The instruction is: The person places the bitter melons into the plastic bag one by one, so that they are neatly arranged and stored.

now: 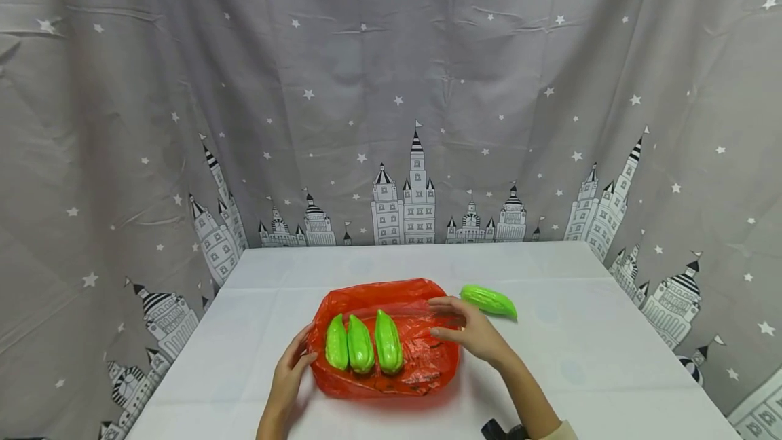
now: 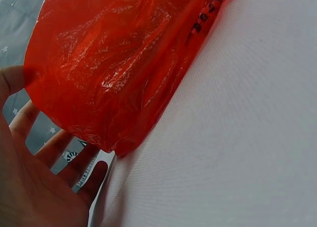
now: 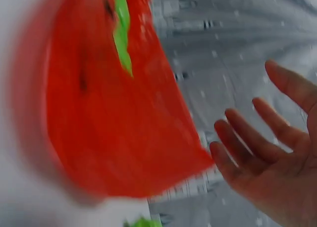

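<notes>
A red plastic bag (image 1: pixel 421 358) lies spread open on the white table. Three bright green, glossy, elongated model vegetables (image 1: pixel 360 345) rest side by side in its left half. At the bag's left edge is my left hand (image 1: pixel 288 373); its fingers (image 2: pixel 52 148) are spread and relaxed, with the tips right at the plastic. My right hand (image 1: pixel 469 331) hovers over the bag's right side, fingers apart and nothing held. Its palm and spread fingers show in the right wrist view. Just beyond it, a fourth green vegetable (image 1: pixel 489 300) lies on the table.
The white table (image 1: pixel 568 358) carries a cloth with faint creases. Behind and around it hangs a grey curtain (image 1: pixel 342 127) printed with stars and castles. A black device (image 1: pixel 504 430) sits at my right wrist, by a light sleeve (image 1: pixel 559 432).
</notes>
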A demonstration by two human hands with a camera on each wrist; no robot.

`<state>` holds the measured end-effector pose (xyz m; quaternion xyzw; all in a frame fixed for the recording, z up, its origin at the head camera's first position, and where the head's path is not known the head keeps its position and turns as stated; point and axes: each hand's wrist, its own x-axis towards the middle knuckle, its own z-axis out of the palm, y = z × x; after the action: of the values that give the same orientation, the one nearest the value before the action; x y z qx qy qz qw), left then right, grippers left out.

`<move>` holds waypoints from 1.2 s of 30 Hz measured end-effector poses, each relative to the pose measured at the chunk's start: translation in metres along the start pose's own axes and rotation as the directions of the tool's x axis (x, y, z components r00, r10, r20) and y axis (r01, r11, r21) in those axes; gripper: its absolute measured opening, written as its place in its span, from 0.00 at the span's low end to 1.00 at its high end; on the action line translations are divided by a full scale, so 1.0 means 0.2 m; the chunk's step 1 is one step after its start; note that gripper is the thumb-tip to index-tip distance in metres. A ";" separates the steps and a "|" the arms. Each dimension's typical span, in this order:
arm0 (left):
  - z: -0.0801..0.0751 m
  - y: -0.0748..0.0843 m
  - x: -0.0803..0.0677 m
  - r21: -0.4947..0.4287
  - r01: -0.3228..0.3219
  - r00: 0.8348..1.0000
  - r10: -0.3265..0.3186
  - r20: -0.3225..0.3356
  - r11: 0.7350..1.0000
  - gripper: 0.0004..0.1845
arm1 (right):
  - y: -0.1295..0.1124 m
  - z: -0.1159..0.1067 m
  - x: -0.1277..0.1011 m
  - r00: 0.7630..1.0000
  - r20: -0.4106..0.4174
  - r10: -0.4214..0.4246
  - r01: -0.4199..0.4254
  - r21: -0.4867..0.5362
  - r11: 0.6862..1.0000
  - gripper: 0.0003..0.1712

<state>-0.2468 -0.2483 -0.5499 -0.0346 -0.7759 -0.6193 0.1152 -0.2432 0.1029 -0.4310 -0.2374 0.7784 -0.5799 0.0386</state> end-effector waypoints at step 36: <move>-0.01 -0.02 0.01 -0.007 0.029 1.000 -0.028 0.010 1.000 0.25 | 0.68 -0.72 0.20 0.964 0.239 0.114 -0.016 -0.379 0.925 0.36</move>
<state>-0.2486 -0.2514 -0.5521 -0.0269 -0.7747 -0.6234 0.1026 -0.3703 0.2430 -0.5008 -0.2873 0.8704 -0.3836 0.1125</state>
